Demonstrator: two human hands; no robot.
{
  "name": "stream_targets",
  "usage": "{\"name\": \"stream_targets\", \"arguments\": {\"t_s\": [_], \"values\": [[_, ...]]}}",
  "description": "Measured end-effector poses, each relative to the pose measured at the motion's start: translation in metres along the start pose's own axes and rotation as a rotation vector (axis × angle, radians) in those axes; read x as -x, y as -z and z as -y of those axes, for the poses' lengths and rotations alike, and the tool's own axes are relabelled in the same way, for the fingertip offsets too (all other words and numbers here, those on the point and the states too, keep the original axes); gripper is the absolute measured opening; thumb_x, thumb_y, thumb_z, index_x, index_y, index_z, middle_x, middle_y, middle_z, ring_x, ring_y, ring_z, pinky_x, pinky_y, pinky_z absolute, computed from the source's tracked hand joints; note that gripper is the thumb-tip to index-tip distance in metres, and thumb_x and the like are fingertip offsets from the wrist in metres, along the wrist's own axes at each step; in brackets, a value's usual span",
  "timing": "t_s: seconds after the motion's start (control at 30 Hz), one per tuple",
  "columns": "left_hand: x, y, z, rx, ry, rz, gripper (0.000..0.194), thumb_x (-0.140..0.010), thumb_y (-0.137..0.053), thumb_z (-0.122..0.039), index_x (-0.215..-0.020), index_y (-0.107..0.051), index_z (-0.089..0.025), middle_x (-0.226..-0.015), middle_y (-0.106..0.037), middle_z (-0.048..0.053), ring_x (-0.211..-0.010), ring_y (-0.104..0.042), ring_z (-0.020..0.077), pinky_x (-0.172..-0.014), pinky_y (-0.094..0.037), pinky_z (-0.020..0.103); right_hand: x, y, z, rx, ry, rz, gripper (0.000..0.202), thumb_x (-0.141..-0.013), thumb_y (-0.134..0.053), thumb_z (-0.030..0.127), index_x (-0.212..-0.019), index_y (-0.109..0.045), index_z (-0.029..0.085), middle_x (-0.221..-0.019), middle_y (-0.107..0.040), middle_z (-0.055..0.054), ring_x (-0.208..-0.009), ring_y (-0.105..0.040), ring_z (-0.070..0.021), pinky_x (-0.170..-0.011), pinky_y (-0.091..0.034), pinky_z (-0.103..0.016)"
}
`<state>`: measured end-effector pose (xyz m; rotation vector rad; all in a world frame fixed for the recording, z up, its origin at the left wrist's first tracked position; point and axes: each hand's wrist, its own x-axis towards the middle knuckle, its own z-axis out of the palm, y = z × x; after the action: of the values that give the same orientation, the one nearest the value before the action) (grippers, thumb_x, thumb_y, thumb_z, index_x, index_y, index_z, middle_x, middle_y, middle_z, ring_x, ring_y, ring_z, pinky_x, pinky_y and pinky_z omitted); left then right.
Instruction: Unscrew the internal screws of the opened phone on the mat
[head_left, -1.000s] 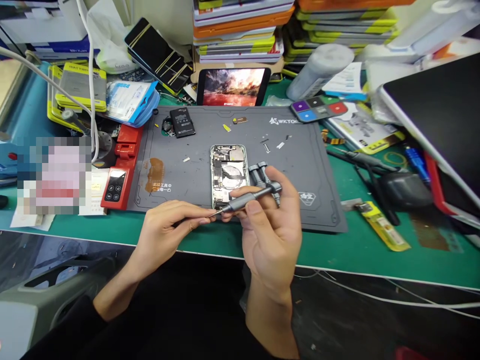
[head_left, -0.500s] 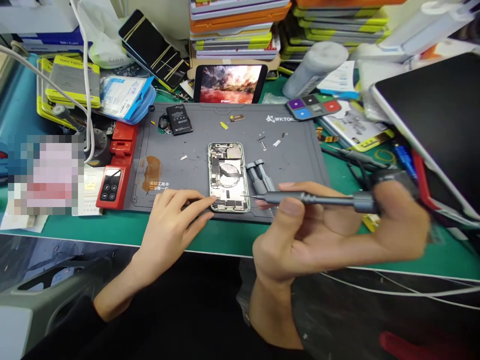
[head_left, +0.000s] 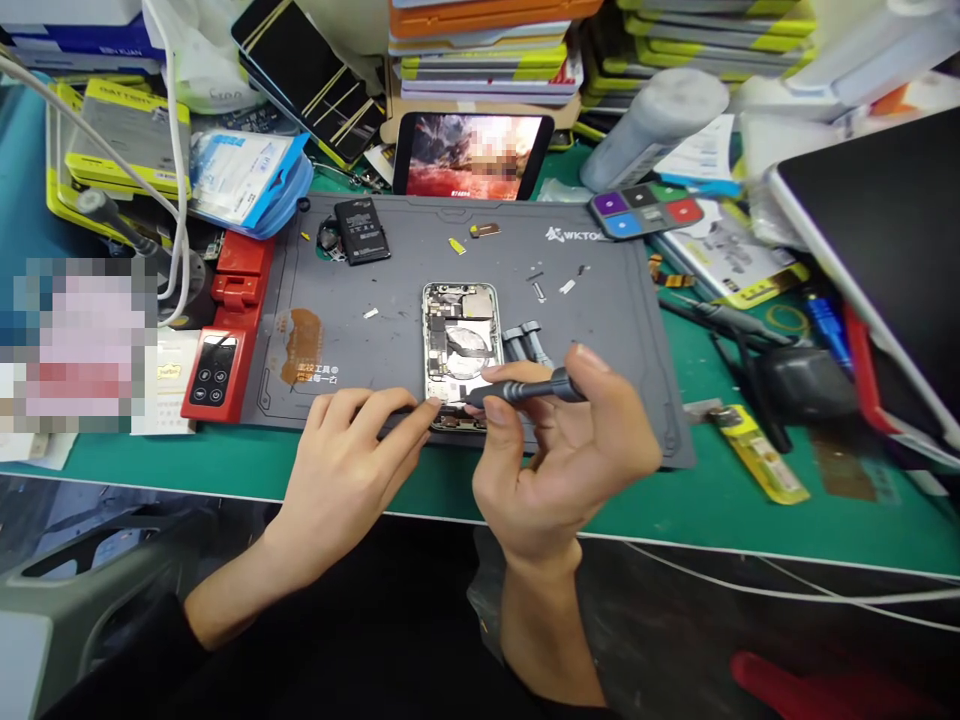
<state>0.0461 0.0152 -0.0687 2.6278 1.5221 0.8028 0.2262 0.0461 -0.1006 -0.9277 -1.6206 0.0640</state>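
An opened phone (head_left: 466, 350) lies face up on the grey mat, its inner boards and a round coil exposed. My left hand (head_left: 352, 450) steadies it at the lower left edge; the index fingertip is on the frame and the thumb is hidden. In my right hand (head_left: 559, 470) is a dark screwdriver (head_left: 517, 391), pinched between thumb and fingers, with a finger against its rear cap. Its tip points left at the phone's lower part; whether it touches a screw cannot be made out. Grey-handled screwdrivers (head_left: 527, 340) lie just right of the phone.
On the grey mat (head_left: 360, 340) are a loose battery (head_left: 362, 230), small metal parts and a yellow scrap. A red device (head_left: 217, 365) borders it at left. Behind stand a lit phone (head_left: 472, 155) and a bottle (head_left: 652, 125). A yellow packet (head_left: 761, 455) lies at right.
My right hand has moved left and down with the screwdriver, bringing its tip over the phone's lower part. My left hand stays at the phone's edge. The view has shifted slightly.
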Motion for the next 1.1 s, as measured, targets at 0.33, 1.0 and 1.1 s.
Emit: {"name": "stream_targets", "arguments": {"t_s": [0.33,1.0,1.1], "values": [[-0.0009,0.0005,0.0003,0.008,0.008,-0.003,0.025,-0.112,-0.062,-0.02,-0.132,-0.077,-0.018,-0.122,-0.077,0.004,-0.106,-0.058,0.0236,-0.088,-0.042,0.039,0.0001,-0.0001,-0.0014,0.03,0.029,0.035,0.088,-0.094,-0.072,0.001,-0.171,-0.039,0.03,-0.125,-0.068,-0.01,-0.106,-0.077,-0.0223,-0.08,-0.069,-0.033],[0.0011,-0.001,0.0005,-0.012,-0.005,0.017,0.026,-0.112,-0.062,-0.021,-0.134,-0.075,-0.018,-0.126,-0.076,0.005,-0.106,-0.057,0.0243,-0.09,-0.042,0.041,-0.0025,0.005,-0.0005,0.09,0.064,-0.073,0.075,-0.094,-0.075,0.003,-0.162,-0.057,0.028,-0.133,-0.075,-0.01,-0.112,-0.078,-0.0271,-0.088,-0.068,-0.041],[0.0008,-0.0012,-0.0006,-0.012,-0.001,0.018,0.025,-0.111,-0.064,-0.02,-0.133,-0.075,-0.017,-0.125,-0.076,0.005,-0.106,-0.057,0.0244,-0.09,-0.042,0.041,-0.0043,0.0051,-0.0002,0.105,0.083,-0.073,0.079,-0.09,-0.079,0.0,-0.161,-0.059,0.028,-0.127,-0.077,-0.009,-0.105,-0.077,-0.024,-0.087,-0.067,-0.039]]}}
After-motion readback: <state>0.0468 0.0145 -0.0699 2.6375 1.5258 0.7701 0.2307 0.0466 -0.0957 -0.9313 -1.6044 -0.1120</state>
